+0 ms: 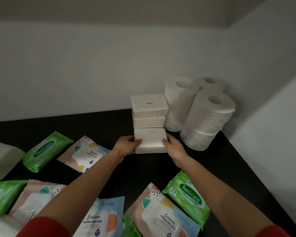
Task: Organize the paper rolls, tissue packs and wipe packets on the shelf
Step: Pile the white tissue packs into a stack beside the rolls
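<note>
Near the back right corner of the shelf (229,168), the left grip (126,146) and right grip (173,147) clasp opposite ends of a tissue pack (150,141) just in front of a two-pack stack (149,108) beside the paper rolls (207,117); a careless shove could topple that stack.

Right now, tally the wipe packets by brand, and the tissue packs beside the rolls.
Sanicare wipe packets: 3
Stalove wipe packets: 4
Tissue packs: 3, one gripped by the left hand and right hand
Total: 10
A mostly hidden green edge at the bottom is not counted.
</note>
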Demonstrator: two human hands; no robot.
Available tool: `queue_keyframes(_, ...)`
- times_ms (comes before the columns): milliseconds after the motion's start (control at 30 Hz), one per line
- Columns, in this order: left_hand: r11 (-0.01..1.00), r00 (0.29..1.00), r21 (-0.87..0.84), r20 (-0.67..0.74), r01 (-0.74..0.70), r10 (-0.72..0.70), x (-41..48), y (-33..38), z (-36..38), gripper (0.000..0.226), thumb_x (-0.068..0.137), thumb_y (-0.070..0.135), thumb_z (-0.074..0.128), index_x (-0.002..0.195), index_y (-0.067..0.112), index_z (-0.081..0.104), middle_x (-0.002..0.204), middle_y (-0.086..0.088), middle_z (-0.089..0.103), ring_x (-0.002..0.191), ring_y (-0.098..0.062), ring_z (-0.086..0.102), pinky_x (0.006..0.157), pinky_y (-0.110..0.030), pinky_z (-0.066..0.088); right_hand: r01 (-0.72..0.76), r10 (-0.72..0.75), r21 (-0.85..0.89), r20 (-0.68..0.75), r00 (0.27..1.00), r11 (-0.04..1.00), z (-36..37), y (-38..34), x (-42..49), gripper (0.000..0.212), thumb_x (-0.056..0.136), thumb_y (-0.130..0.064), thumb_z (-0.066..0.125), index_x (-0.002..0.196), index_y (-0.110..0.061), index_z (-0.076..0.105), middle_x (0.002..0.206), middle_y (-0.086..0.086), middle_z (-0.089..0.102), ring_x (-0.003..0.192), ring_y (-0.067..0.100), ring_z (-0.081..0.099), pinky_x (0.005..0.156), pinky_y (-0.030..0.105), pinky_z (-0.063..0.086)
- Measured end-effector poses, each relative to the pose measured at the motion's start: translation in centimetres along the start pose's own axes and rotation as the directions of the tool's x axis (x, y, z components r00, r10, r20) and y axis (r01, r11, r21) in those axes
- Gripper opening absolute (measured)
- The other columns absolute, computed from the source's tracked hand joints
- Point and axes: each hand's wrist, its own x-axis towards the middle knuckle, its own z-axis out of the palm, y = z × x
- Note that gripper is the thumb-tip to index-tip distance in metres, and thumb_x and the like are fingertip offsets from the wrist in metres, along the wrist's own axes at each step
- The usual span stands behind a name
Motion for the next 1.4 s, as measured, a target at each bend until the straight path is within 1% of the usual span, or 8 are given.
queue_keyframes(333,1.0,1.0,-0.009,-0.004,0.013,-0.013,0.2,0.2,0.2,0.046,0.093,0.023,0.057,0.136,0.013,0.047,0.128,-0.01,0.056,0.108,-0.023,0.058,0.085,-0.032,0.049,-0.017,0.017,-0.009,-0.012,1.0,1.0,0.1,-0.3,0.4,0.046,0.1,-0.016,0.044,0.145,-0.021,0.036,0.137,0.006,0.051,0.121,0.022,0.049,0.1,0.03,0.04)
queue_keyframes(500,0.998,0.999,0.053,-0.029,0.016,-0.015,0.1,0.3,0.2,0.047,0.094,0.029,0.055,0.137,0.013,0.045,0.128,-0.01,0.055,0.108,-0.023,0.057,0.094,-0.036,0.049,-0.002,0.003,0.02,-0.066,0.998,1.0,0.3,-0.5,0.0,0.048,0.096,-0.022,0.052,0.143,-0.02,0.041,0.135,0.002,0.053,0.12,0.019,0.051,0.097,0.028,0.041)
queue_keyframes(633,0.995,0.996,0.093,-0.089,0.03,-0.022,-0.1,0.1,-0.5,0.058,0.092,0.037,0.056,0.143,0.014,0.037,0.128,-0.009,0.054,0.099,-0.019,0.057,0.095,-0.036,0.049,0.103,-0.099,0.009,-0.224,0.969,0.995,0.9,-1.1,-1.0,0.046,0.086,-0.024,0.063,0.13,-0.019,0.051,0.129,-0.001,0.055,0.12,0.017,0.051,0.103,0.034,0.04)
queue_keyframes(733,0.991,0.99,0.137,-0.138,0.003,0.016,-0.8,0.1,-1.4,0.058,0.091,0.038,0.058,0.142,0.018,0.039,0.133,-0.007,0.052,0.107,-0.02,0.057,0.099,-0.04,0.048,0.21,-0.22,-0.065,-0.279,0.935,0.976,1.5,-1.9,-1.7,0.041,0.082,-0.025,0.067,0.12,-0.021,0.054,0.122,-0.004,0.051,0.121,0.016,0.047,0.105,0.033,0.039)
queue_keyframes(933,0.977,0.973,0.194,-0.191,-0.091,0.129,-3.6,-0.4,-4.0,0.047,0.088,0.03,0.063,0.131,0.021,0.048,0.123,-0.002,0.058,0.106,-0.014,0.057,0.096,-0.037,0.049,0.297,-0.313,-0.115,-0.164,0.935,0.948,4.4,-3.6,-3.3,0.033,0.084,-0.027,0.067,0.114,-0.026,0.053,0.122,-0.004,0.05,0.116,0.011,0.045,0.094,0.026,0.037)
queue_keyframes(1067,0.962,0.953,0.236,-0.231,-0.14,0.195,-6.4,-1.8,-6.8,0.043,0.089,0.028,0.063,0.129,0.019,0.05,0.116,0.0,0.061,0.096,-0.009,0.057,0.079,-0.024,0.05,0.299,-0.307,-0.088,-0.096,0.947,0.95,7.9,-4.5,-5.0,0.034,0.087,-0.026,0.065,0.118,-0.023,0.053,0.122,-0.004,0.05,0.109,0.008,0.046,0.079,0.014,0.038)
queue_keyframes(1233,0.957,0.95,0.259,-0.243,-0.133,0.198,-10.1,-3.8,-11.1,0.038,0.086,0.026,0.066,0.122,0.023,0.054,0.1,0.006,0.065,0.083,-0.004,0.061,0.062,-0.017,0.046,0.256,-0.256,0.008,-0.036,0.966,0.967,13.0,-5.6,-7.4,0.029,0.086,-0.024,0.065,0.114,-0.024,0.055,0.119,-0.005,0.055,0.11,0.009,0.052,0.089,0.023,0.042)
queue_keyframes(1400,0.928,0.949,0.355,-0.239,-0.114,0.208,-13.4,-6.7,-15.4,0.043,0.082,0.028,0.07,0.122,0.023,0.056,0.101,0.005,0.065,0.09,-0.009,0.062,0.078,-0.023,0.048,0.184,-0.187,0.038,0.123,0.975,0.982,18.4,-6.2,-10.9,0.02,0.089,-0.019,0.062,0.107,-0.024,0.056,0.105,-0.004,0.058,0.096,0.008,0.058,0.071,0.017,0.047)
